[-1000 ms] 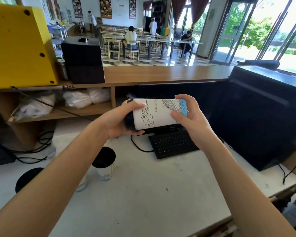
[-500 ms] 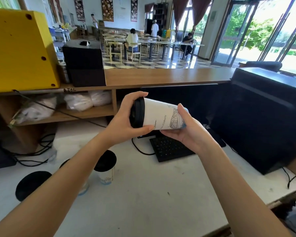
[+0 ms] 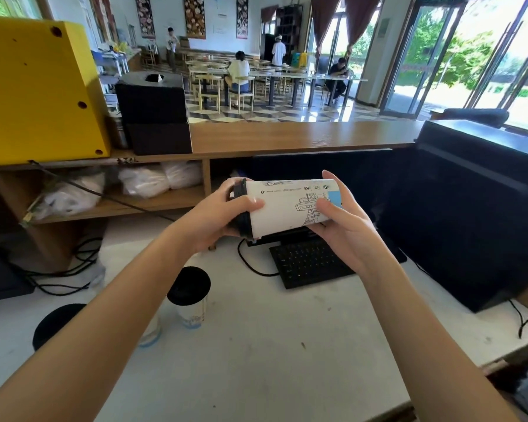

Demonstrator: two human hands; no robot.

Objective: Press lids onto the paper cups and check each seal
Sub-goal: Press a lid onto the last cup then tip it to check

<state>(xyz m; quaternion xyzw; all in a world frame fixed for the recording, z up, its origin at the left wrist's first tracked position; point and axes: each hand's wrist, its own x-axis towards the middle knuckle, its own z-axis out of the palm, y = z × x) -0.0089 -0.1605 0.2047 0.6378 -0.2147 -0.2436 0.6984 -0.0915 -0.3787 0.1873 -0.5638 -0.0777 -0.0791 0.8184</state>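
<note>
I hold a white paper cup [image 3: 282, 210] with line drawings on its side, lying horizontal above the desk, its black lid [image 3: 243, 208] pointing left. My left hand [image 3: 217, 219] grips the lid end, thumb over the cup wall. My right hand [image 3: 343, 226] cups the base end from below. A second lidded cup [image 3: 189, 295] stands on the white table near my left forearm. Another cup [image 3: 150, 330] is mostly hidden behind that forearm. A black lid [image 3: 55, 322] shows at the far left, the cup under it hidden.
A black keyboard [image 3: 308, 261] lies under my hands. A large black monitor [image 3: 464, 214] rises at the right. Cables trail at the left. A wooden shelf [image 3: 153, 205] with white bags and a yellow box [image 3: 37, 89] stand behind. The table's front edge [image 3: 439, 388] runs at lower right.
The cup has turned about its long axis in my hands, showing different print. It has levelled from a tilt, and my left thumb now lies across the cup wall.
</note>
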